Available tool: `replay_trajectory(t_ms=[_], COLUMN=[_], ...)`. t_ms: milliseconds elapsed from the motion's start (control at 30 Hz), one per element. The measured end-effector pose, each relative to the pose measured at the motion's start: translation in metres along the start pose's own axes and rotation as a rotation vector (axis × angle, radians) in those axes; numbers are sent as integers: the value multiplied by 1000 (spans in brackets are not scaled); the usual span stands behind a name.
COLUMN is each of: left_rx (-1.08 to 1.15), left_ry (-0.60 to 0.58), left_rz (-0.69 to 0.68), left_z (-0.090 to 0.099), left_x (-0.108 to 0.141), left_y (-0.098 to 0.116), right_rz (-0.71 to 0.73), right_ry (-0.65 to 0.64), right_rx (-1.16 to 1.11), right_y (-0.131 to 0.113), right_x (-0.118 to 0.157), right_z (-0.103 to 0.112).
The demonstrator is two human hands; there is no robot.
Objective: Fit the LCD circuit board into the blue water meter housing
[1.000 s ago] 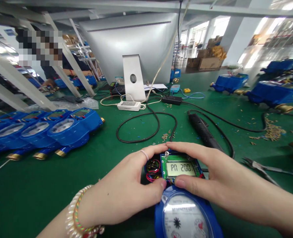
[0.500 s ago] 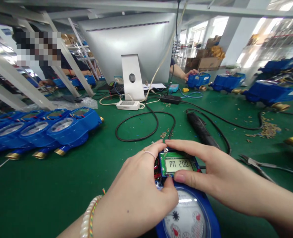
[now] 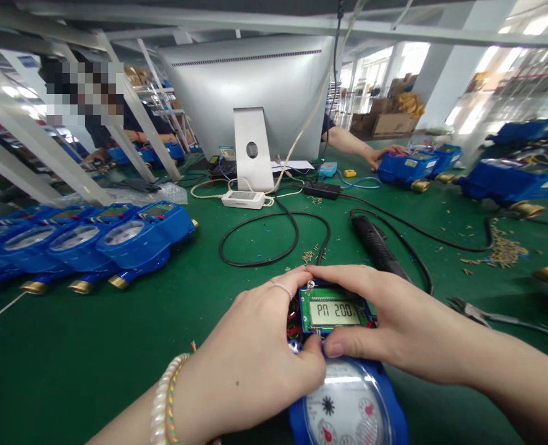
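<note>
The meter (image 3: 348,402) lies on the green worktop (image 3: 116,352), low and right of centre, its lower end cut off by the picture's edge. Its screen (image 3: 333,313), set in a green board (image 3: 305,312), reads "PN 2.00". The left hand (image 3: 255,352) and right hand (image 3: 417,324) both grip the meter's upper part, fingers closed over the far edge and thumbs on the near side of the board. The left hand hides part of the wires (image 3: 293,318) and of the round dial (image 3: 341,389).

Just beyond the right hand lies a black-handled tool (image 3: 378,244), partly covered by that hand; its cord runs behind. Cutters (image 3: 471,311) rest near the right forearm, which covers part of them. Straight ahead are a loop of black cable (image 3: 221,247) and small loose screws (image 3: 308,255), with a larger scatter (image 3: 505,247) to the right.

A large monitor (image 3: 250,74), seen from behind, blocks the view beyond; a white adapter (image 3: 243,198) sits before its stand. From behind it another person's hand (image 3: 387,153) reaches a blue unit (image 3: 406,168). A row of blue meters (image 3: 134,247) stands at left.
</note>
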State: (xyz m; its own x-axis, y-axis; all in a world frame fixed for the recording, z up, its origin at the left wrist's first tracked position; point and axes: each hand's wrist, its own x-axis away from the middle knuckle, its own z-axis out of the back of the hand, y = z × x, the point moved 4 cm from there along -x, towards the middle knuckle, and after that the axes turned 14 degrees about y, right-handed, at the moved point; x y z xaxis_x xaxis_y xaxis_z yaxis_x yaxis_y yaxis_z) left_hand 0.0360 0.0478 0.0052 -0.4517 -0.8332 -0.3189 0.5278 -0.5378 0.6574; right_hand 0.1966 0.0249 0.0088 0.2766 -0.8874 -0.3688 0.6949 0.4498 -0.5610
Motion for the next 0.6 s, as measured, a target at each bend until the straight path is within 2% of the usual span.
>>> replay_trajectory(t_ms=[67, 167, 267, 367, 533, 600], left_rx=[119, 385, 491, 408, 286, 263], left_ry=[-78, -146, -76, 2, -23, 7], left_rz=[22, 137, 218, 133, -70, -123], left_z=[3, 6, 6, 8, 12, 14], left_x=[0, 4, 10, 13, 13, 15], left_y=[-8, -24, -37, -38, -26, -21], right_rz=[15, 25, 23, 14, 93, 132], right_ry=[13, 21, 11, -3, 2, 11], right_rx=[44, 120, 183, 238, 276, 291], right_y=[1, 0, -3, -5, -8, -10], right_x=[1, -2, -7, -10, -14, -15], right_z=[0, 0, -2, -4, -4, -4])
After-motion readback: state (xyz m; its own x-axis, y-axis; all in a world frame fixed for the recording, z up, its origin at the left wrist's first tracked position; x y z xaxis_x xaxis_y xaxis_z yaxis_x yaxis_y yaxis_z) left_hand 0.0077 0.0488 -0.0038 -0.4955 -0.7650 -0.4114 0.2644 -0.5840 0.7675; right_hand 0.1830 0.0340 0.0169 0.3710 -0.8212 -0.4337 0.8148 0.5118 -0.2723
